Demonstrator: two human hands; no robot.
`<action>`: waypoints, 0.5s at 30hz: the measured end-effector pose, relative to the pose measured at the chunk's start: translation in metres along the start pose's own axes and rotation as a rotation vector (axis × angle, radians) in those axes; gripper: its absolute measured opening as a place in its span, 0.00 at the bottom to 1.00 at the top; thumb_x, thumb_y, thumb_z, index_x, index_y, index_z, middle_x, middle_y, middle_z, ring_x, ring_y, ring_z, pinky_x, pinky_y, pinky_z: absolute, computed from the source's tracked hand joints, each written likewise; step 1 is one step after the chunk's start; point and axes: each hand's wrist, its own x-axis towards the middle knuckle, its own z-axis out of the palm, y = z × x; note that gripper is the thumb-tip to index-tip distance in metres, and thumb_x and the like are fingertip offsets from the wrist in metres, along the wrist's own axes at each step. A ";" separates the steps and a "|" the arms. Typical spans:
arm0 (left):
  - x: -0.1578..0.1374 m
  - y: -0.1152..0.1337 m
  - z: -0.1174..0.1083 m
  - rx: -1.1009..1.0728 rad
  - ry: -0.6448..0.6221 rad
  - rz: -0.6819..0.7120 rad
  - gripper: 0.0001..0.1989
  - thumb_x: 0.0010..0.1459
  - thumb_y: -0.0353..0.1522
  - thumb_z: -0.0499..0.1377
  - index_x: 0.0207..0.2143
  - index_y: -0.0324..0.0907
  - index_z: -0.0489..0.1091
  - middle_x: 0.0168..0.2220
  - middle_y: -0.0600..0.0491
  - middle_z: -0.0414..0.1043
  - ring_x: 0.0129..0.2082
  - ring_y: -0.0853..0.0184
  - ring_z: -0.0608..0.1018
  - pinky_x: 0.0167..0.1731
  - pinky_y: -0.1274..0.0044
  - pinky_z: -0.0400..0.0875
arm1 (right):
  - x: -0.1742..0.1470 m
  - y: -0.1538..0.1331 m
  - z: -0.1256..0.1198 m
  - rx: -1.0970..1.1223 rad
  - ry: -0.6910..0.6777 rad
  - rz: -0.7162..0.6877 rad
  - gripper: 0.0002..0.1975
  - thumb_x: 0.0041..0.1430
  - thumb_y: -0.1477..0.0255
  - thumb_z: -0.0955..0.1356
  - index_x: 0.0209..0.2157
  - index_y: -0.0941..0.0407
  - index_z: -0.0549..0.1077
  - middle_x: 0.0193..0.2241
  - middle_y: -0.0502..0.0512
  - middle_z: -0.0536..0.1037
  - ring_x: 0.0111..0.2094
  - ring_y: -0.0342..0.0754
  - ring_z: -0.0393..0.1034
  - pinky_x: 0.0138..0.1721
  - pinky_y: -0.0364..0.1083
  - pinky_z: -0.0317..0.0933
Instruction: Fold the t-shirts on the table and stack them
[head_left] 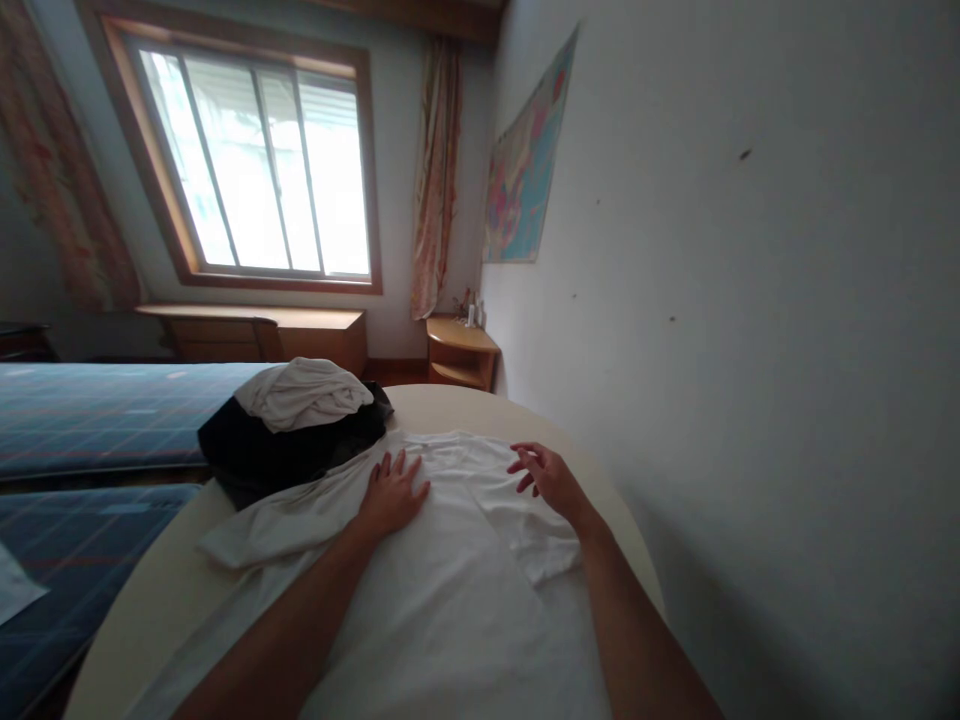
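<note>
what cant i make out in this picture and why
In the head view:
White garment: lower end cut off by bottom edge
Its patch under the left hand: hidden by that hand
Small items on the corner stand: too small, blurred
Outside the window: washed out by glare

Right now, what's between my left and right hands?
In the head view, only the white garment, spread on the table, lies between your left hand and right hand.
</note>
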 end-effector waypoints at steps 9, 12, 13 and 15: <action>-0.001 0.000 -0.001 -0.017 -0.001 0.008 0.31 0.66 0.46 0.46 0.67 0.46 0.54 0.69 0.43 0.48 0.68 0.46 0.51 0.63 0.60 0.48 | -0.002 0.024 0.022 -0.657 -0.170 -0.013 0.32 0.62 0.55 0.63 0.63 0.56 0.63 0.65 0.62 0.59 0.67 0.57 0.49 0.66 0.57 0.41; 0.000 -0.001 0.001 -0.022 -0.008 0.003 0.30 0.66 0.46 0.45 0.67 0.46 0.53 0.70 0.44 0.47 0.68 0.47 0.51 0.63 0.59 0.47 | -0.003 0.020 0.035 -0.795 -0.201 0.084 0.35 0.64 0.49 0.58 0.67 0.51 0.55 0.70 0.58 0.48 0.70 0.59 0.36 0.66 0.63 0.30; 0.001 -0.001 0.002 -0.022 -0.008 0.002 0.30 0.66 0.47 0.45 0.67 0.47 0.53 0.70 0.44 0.47 0.68 0.48 0.50 0.63 0.59 0.47 | -0.004 0.018 0.038 -0.815 -0.195 0.102 0.36 0.64 0.48 0.57 0.68 0.51 0.53 0.70 0.58 0.47 0.70 0.60 0.35 0.66 0.64 0.29; 0.002 -0.002 0.005 -0.021 -0.001 0.004 0.31 0.65 0.47 0.45 0.67 0.47 0.53 0.70 0.44 0.48 0.68 0.48 0.51 0.63 0.59 0.47 | -0.004 0.011 0.043 -0.827 -0.170 0.094 0.36 0.64 0.48 0.58 0.67 0.51 0.54 0.70 0.58 0.48 0.70 0.60 0.36 0.65 0.64 0.30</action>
